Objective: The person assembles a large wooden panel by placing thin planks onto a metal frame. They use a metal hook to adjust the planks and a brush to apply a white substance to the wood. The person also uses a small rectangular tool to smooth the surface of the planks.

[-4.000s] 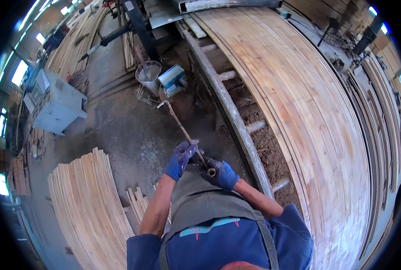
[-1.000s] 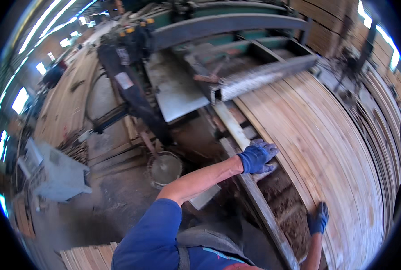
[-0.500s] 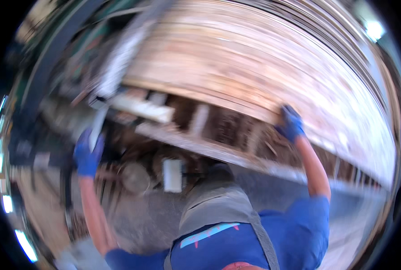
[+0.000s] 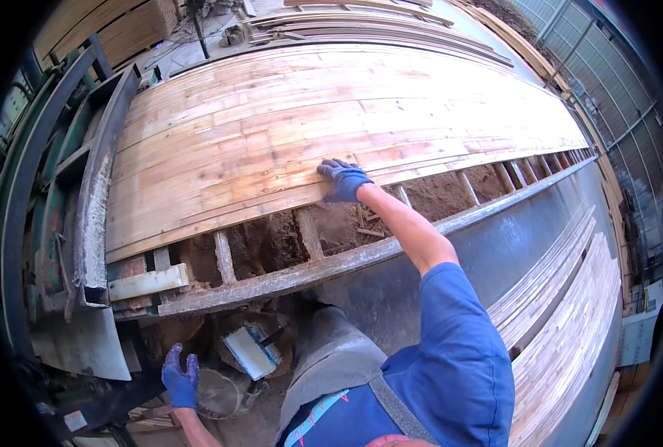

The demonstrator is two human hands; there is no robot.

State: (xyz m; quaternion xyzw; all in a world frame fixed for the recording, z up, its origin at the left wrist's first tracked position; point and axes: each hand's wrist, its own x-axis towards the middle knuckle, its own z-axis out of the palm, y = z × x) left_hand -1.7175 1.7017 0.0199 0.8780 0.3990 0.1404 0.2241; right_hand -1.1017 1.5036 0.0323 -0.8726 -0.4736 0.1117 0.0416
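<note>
A wide panel of pale wooden strips point(image 4: 272, 141) lies across a metal frame. My right hand point(image 4: 342, 181), in a blue glove, rests on the panel's near edge. Its fingers lie over the top, and its thumb side hangs at the edge. Lower left, my left hand point(image 4: 181, 380), also gloved, is raised with thumb and fingers apart and nothing in it. Close by are a round bucket point(image 4: 218, 393) and a white rectangular block with a dark handle point(image 4: 251, 352), perhaps a brush. The left hand touches neither.
The frame's rail point(image 4: 294, 272) and crossbars run along the panel's near side, with brown dust beneath. A steel beam point(image 4: 99, 201) and green machinery stand at the left. Stacked boards point(image 4: 569, 328) lie at the right, and more strips point(image 4: 368, 28) lie beyond the panel.
The view has turned and steadied from a blur. My left hand has moved down, away from the pale plate by the beam's end. My right hand remains at the panel's edge.
</note>
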